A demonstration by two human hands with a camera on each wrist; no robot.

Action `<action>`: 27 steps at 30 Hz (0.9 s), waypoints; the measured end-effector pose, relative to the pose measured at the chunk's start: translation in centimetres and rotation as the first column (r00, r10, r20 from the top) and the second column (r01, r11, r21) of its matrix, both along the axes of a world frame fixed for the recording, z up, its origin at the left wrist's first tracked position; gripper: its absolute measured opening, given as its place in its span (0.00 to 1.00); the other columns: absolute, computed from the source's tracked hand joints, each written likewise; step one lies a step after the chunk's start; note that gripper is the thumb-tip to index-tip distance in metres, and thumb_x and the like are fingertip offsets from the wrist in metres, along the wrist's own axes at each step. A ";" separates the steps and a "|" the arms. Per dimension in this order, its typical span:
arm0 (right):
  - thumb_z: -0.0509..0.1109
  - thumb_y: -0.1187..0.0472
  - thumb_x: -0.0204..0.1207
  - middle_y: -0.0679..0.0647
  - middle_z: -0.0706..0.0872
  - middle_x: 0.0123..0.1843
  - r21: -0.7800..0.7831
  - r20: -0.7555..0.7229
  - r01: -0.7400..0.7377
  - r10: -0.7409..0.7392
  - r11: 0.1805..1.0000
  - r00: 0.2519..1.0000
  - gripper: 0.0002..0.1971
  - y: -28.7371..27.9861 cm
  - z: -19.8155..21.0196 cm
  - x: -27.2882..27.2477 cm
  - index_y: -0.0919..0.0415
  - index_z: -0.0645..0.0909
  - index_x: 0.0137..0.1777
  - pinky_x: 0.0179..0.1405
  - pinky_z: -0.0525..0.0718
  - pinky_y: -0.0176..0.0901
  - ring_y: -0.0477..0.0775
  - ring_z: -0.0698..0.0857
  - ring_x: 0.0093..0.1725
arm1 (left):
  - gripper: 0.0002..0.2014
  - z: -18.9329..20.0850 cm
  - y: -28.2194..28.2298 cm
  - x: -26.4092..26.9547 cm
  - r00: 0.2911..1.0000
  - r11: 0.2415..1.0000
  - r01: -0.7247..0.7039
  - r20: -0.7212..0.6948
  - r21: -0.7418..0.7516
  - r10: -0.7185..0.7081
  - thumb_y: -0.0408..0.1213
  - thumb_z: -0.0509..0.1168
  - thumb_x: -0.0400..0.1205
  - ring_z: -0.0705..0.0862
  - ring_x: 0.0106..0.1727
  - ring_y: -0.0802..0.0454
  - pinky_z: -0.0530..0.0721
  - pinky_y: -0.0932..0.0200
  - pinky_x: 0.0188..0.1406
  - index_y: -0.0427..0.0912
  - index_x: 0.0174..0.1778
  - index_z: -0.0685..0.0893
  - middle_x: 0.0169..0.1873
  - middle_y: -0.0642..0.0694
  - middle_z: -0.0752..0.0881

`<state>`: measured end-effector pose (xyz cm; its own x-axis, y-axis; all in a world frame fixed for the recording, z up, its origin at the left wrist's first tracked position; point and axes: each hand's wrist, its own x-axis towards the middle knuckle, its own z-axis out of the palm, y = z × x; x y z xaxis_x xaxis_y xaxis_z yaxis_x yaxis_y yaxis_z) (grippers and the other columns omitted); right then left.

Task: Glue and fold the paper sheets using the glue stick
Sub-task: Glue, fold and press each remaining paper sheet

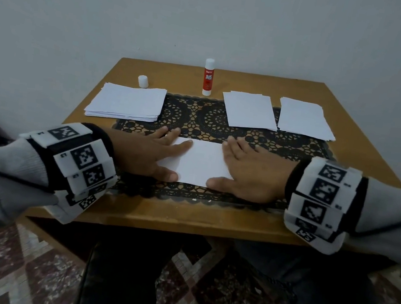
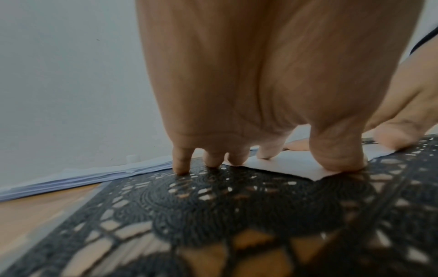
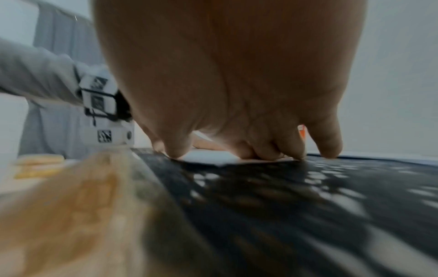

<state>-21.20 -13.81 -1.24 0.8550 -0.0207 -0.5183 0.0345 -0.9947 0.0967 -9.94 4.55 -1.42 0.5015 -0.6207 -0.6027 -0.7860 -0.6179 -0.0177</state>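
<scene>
A folded white paper sheet (image 1: pixel 200 163) lies on the black lace mat (image 1: pixel 214 120) near the table's front. My left hand (image 1: pixel 153 151) presses flat on its left end and my right hand (image 1: pixel 246 169) presses flat on its right end, fingers straight. In the left wrist view my left hand (image 2: pixel 237 161) rests its fingertips on the sheet (image 2: pixel 291 165) and the mat. In the right wrist view my right hand (image 3: pixel 249 151) presses the sheet (image 3: pixel 213 156). A red and white glue stick (image 1: pixel 208 77) stands upright at the back, its white cap (image 1: pixel 143 81) off to the left.
A stack of white sheets (image 1: pixel 127 103) lies at the back left. Two smaller paper piles (image 1: pixel 250 110) (image 1: pixel 304 118) lie at the back right. The wooden table (image 1: pixel 185 216) ends just in front of the mat; a grey wall rises behind it.
</scene>
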 end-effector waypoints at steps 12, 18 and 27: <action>0.41 0.32 0.82 0.55 0.33 0.86 -0.005 0.024 -0.007 0.007 1.000 1.000 0.43 -1.1 -0.2 -0.4 0.61 0.34 0.85 0.84 0.45 0.60 0.56 0.35 0.85 | 0.42 0.2 -0.7 -1.1 0.998 0.998 -0.037 0.048 0.047 0.035 0.64 0.48 0.82 0.29 0.82 0.46 0.42 0.39 0.81 0.54 0.81 0.28 0.80 0.45 0.27; 0.43 0.39 0.86 0.52 0.33 0.86 0.046 0.043 0.011 -0.013 0.999 0.999 0.36 -1.8 -0.6 -0.4 0.58 0.34 0.85 0.84 0.48 0.58 0.55 0.37 0.85 | 0.36 -0.2 -3.6 -4.9 0.992 0.992 0.115 -0.038 -0.048 -0.117 0.58 0.42 0.87 0.29 0.81 0.51 0.37 0.42 0.82 0.47 0.82 0.30 0.80 0.48 0.28; 0.43 0.38 0.86 0.52 0.32 0.86 0.044 0.037 0.000 -0.001 0.999 0.999 0.37 -1.9 -0.5 -0.4 0.57 0.33 0.85 0.84 0.49 0.58 0.55 0.38 0.86 | 0.38 -0.5 -1.4 -1.8 0.996 0.999 -0.052 0.072 -0.016 0.053 0.62 0.41 0.84 0.30 0.82 0.47 0.39 0.42 0.82 0.47 0.81 0.28 0.80 0.44 0.26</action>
<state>-21.61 -15.74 -1.76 0.8734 0.0009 -0.4870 0.0313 -0.9980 0.0542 -11.78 3.14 -1.88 0.5758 -0.6003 -0.5550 -0.7493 -0.6591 -0.0645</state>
